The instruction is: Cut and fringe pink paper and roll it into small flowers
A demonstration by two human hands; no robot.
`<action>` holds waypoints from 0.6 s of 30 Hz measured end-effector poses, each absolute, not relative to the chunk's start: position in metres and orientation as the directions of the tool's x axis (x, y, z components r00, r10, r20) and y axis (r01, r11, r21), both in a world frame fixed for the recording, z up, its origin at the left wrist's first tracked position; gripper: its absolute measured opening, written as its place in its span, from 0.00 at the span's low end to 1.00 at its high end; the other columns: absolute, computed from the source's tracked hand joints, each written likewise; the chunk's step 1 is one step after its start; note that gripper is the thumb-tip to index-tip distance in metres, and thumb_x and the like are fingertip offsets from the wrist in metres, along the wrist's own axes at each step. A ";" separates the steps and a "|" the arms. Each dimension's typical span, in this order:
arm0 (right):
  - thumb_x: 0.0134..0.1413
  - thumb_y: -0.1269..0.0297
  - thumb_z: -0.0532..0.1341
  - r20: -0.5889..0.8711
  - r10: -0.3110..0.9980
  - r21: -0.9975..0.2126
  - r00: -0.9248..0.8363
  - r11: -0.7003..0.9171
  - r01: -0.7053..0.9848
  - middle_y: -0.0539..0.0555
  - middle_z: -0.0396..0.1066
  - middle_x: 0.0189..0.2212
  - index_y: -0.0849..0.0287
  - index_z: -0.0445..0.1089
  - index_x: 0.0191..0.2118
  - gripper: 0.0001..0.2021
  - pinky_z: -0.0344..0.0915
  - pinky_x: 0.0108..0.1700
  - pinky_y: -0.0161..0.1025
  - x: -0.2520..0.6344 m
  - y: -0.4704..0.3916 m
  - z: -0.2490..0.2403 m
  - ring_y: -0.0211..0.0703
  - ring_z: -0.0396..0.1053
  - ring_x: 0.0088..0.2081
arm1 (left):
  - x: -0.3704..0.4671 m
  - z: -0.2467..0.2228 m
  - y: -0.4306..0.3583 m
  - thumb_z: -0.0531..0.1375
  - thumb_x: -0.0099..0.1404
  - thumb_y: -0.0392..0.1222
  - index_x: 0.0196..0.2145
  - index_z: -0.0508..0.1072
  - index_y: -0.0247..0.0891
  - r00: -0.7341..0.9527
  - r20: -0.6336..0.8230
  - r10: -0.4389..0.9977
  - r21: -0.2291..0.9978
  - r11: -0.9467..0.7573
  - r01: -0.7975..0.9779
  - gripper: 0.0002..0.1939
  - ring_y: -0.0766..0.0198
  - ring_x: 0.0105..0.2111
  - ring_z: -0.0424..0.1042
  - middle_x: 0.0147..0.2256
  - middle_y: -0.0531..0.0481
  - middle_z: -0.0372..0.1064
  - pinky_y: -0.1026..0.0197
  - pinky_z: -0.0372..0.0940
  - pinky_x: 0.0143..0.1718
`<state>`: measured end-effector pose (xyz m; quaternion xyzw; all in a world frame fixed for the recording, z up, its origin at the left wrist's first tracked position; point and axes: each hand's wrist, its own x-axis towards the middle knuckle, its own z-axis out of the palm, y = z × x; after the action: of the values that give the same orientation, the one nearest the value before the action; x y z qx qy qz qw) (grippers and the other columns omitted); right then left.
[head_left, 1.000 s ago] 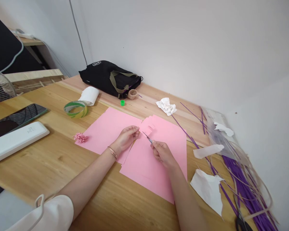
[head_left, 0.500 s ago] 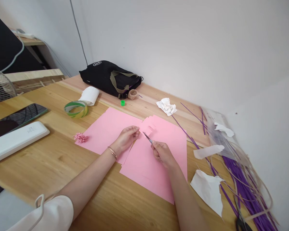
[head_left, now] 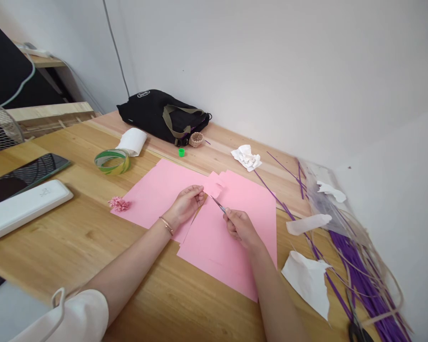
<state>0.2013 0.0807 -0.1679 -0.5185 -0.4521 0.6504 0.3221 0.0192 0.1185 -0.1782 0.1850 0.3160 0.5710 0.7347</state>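
My left hand (head_left: pixel 189 203) is closed in a pinch at the edge of a small pink paper piece (head_left: pixel 213 186), which is slightly curled. My right hand (head_left: pixel 239 227) grips slim metal tweezers (head_left: pixel 218 204), their pointed tip just below that piece and close to my left fingertips. Both hands are over pink paper sheets: one sheet (head_left: pixel 153 190) lies at the left, and a stack (head_left: pixel 228 266) lies under my right hand. A fringed pink paper flower (head_left: pixel 119 204) rests on the left sheet's corner.
Tape roll (head_left: pixel 112 162), white paper roll (head_left: pixel 132 141), phone (head_left: pixel 28 175) and white case (head_left: pixel 28 209) are left. A black bag (head_left: pixel 157 114), small woven basket (head_left: pixel 196 139) and green cap (head_left: pixel 181 152) stand behind. Purple strips (head_left: pixel 356 275), torn white paper (head_left: pixel 306 280) and black-handled scissors (head_left: pixel 358 330) lie right.
The small pink piece has shifted slightly and turned a flatter side to view. My left fingertips have moved a little left; the tweezers have barely moved.
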 end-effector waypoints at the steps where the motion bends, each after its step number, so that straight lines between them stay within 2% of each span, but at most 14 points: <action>1: 0.42 0.39 0.60 -0.383 0.888 -0.922 -0.254 -0.383 0.051 0.38 0.45 0.08 0.57 0.58 0.22 0.24 0.33 0.14 0.30 0.201 0.081 -0.168 0.25 0.37 0.11 | 0.019 -0.178 0.118 0.67 0.48 0.35 0.22 0.69 0.32 0.153 -0.250 0.956 0.635 0.281 -0.719 0.09 0.73 0.22 0.61 0.19 0.55 0.61 0.67 0.58 0.26; 18: 0.41 0.40 0.62 -0.425 0.871 -0.903 -0.247 -0.427 0.046 0.38 0.44 0.09 0.58 0.58 0.22 0.24 0.33 0.13 0.29 0.200 0.080 -0.164 0.25 0.37 0.11 | 0.018 -0.180 0.119 0.67 0.47 0.36 0.22 0.70 0.32 0.184 -0.252 0.950 0.629 0.306 -0.715 0.08 0.72 0.22 0.60 0.19 0.54 0.62 0.65 0.57 0.27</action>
<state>0.2003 0.0798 -0.1637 -0.5277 -0.4342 0.6597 0.3127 0.0177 0.1192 -0.1800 0.1892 0.3104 0.5580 0.7459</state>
